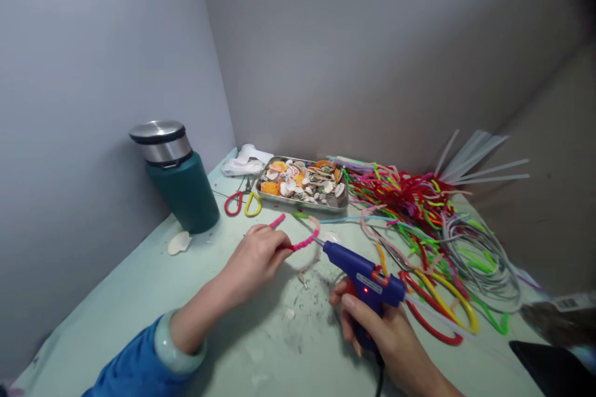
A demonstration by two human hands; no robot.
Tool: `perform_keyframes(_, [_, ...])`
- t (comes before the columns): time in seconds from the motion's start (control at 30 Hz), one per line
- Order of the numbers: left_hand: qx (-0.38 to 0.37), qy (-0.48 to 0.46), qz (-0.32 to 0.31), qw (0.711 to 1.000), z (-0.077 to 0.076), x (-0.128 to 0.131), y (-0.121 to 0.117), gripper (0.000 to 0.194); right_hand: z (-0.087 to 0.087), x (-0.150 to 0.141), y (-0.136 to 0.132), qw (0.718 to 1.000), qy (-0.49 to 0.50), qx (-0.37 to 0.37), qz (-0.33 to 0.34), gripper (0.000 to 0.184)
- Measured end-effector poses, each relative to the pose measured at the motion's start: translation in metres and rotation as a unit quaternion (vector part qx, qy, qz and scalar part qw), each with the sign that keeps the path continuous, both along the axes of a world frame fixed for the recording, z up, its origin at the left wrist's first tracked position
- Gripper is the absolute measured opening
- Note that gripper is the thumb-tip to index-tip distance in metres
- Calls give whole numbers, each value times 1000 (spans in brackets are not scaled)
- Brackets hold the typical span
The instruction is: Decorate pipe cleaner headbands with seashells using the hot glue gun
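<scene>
My left hand pinches a pink pipe cleaner, which curves out to the right from my fingertips and turns paler toward its upper end. A short green piece shows near that end. My right hand is wrapped round the grip of a blue hot glue gun with a small red light lit on its side. The gun's nozzle points up and left, close to the pipe cleaner's curve; whether they touch I cannot tell. A clear glue stick sticks out of the gun's back.
A metal tray of seashells stands at the back, with small scissors beside it. To the left are a green bottle and a loose shell. On the right lie heaped pipe cleaners, large scissors, coiled grey cord and glue sticks.
</scene>
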State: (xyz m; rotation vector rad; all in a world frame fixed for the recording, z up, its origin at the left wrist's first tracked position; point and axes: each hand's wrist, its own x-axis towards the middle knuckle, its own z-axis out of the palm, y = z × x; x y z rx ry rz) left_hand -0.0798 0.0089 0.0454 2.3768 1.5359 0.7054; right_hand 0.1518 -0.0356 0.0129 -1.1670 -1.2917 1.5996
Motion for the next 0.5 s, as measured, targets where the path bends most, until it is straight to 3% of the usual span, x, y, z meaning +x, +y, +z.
perform_keyframes(0.13, [-101, -145, 21, 984, 18, -7, 10, 19, 20, -4, 12, 1000, -2, 15, -5, 48])
perform_keyframes(0.3, [-155, -269, 25, 950, 22, -12, 21, 21, 42, -9, 30, 997, -20, 67, -19, 40])
perform_keyframes(0.5, [-150, -319, 35, 935, 12, -8, 18, 23, 31, -11, 28, 991, -97, 90, 37, 44])
